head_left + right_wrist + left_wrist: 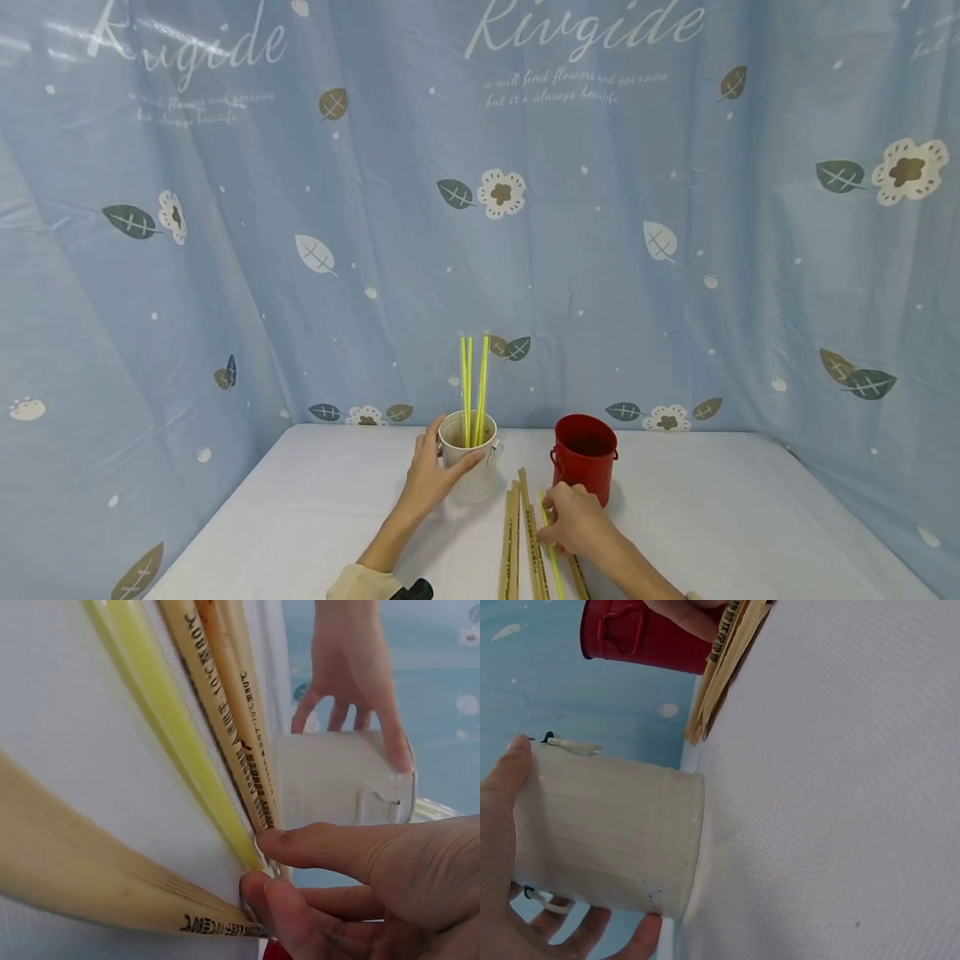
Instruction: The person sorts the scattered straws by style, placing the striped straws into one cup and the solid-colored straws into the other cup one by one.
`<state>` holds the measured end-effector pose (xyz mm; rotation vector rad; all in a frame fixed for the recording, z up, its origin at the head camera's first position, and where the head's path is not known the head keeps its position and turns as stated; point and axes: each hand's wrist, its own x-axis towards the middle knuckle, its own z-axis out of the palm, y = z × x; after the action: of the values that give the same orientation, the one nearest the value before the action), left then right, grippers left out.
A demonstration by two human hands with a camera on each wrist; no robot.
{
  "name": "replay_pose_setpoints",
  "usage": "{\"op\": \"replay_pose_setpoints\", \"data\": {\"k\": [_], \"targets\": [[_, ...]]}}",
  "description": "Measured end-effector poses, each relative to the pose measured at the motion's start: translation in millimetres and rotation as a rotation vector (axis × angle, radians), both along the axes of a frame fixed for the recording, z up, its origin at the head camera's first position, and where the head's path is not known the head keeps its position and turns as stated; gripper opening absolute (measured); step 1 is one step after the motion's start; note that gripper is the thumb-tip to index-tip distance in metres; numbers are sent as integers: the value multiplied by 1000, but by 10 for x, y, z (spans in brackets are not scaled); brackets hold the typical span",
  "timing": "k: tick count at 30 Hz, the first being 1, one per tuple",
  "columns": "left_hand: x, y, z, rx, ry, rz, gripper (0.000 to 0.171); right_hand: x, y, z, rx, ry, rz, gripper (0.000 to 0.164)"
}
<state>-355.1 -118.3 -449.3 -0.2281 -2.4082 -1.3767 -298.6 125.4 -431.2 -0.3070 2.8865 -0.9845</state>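
Note:
My left hand (432,481) grips a white bucket (607,832) by its side, thumb and fingers spread around it. Several slim yellow sticks (480,392) stand upright in that bucket. My right hand (577,521) pinches the end of another translucent yellow stick (169,727), which lies on the white cloth. Either side of it lie tan sticks (511,533) printed with black lettering. Just behind the right hand stands a red bucket (587,467) with small side handles; no sticks show above its rim.
A white cloth (300,508) covers the table. Behind it and along both sides hangs a blue curtain (405,250) with leaf and flower prints. The tan sticks run from between the buckets toward the front edge of the head view.

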Motion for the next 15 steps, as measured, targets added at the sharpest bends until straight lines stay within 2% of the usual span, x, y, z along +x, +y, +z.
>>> {"op": "replay_pose_setpoints", "data": {"k": [15], "targets": [[5,1,-4,-1,-2,8,93,-7,-4,-44,-13,-37,12,41]]}}
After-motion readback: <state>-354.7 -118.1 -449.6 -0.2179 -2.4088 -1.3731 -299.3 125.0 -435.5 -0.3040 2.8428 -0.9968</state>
